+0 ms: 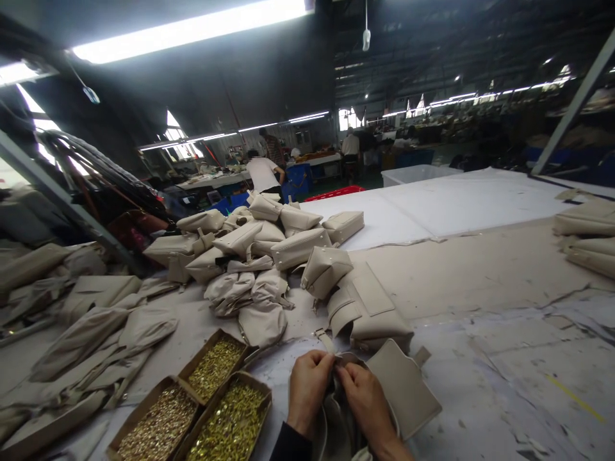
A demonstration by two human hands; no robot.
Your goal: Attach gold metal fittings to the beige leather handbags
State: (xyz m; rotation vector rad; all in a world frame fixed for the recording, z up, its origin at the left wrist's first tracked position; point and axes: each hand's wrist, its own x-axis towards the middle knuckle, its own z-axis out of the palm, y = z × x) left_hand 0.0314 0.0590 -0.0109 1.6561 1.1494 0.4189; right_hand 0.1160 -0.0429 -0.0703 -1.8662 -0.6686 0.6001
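My left hand point(309, 388) and my right hand point(364, 398) meet at the top edge of a beige handbag, fingers pinched on it close together. The bag's flap point(408, 387) lies spread out to the right, with a small tab at its corner. A short strap end with a buckle point(327, 339) sticks up just beyond my fingertips. Whether a small metal part is between my fingers is hidden. Just past my hands lies another beige handbag point(372, 301), touching the heap behind it.
Left of my hands stand cardboard boxes of gold-coloured hardware point(228, 419). A heap of beige bags point(259, 240) fills the table's middle, with cloth linings point(250, 294) in front. More bags point(589, 230) lie far right. A slanted metal post point(67, 198) rises at left; people work in the background.
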